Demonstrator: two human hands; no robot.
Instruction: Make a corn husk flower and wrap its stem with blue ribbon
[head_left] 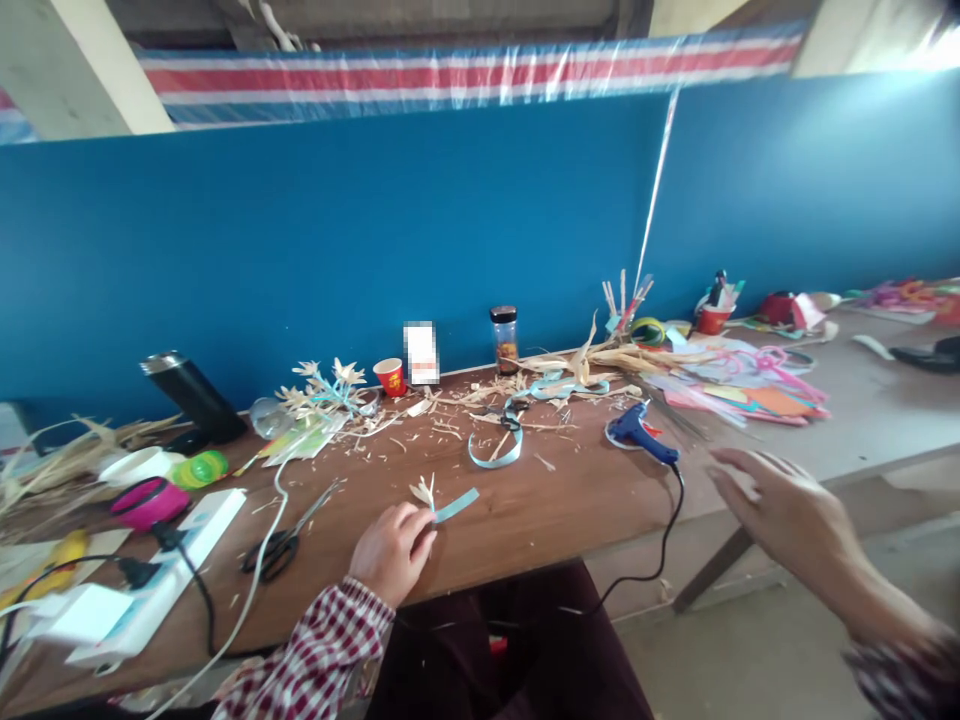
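Observation:
My left hand (394,552) is closed near the table's front edge, its fingers pinching a small pale husk flower (424,490). A light blue ribbon strip (456,505) sticks out to the right from the same fingertips. My right hand (787,505) is held out over the table's right part, fingers apart and slightly curled, holding nothing. Between the hands, nearer the right one, a blue glue gun (636,432) rests on the table with its black cord hanging over the edge. Farther back lies a loop of blue ribbon (495,458) with dark-handled scissors (512,415) beside it.
Black scissors (274,553) and a white power strip (169,575) with plugs lie at left. Finished-looking husk flowers (326,388), a red paper cup (390,377) and a lidded jar (505,342) stand along the back. Dried husks (626,357) and coloured papers (780,400) lie at right.

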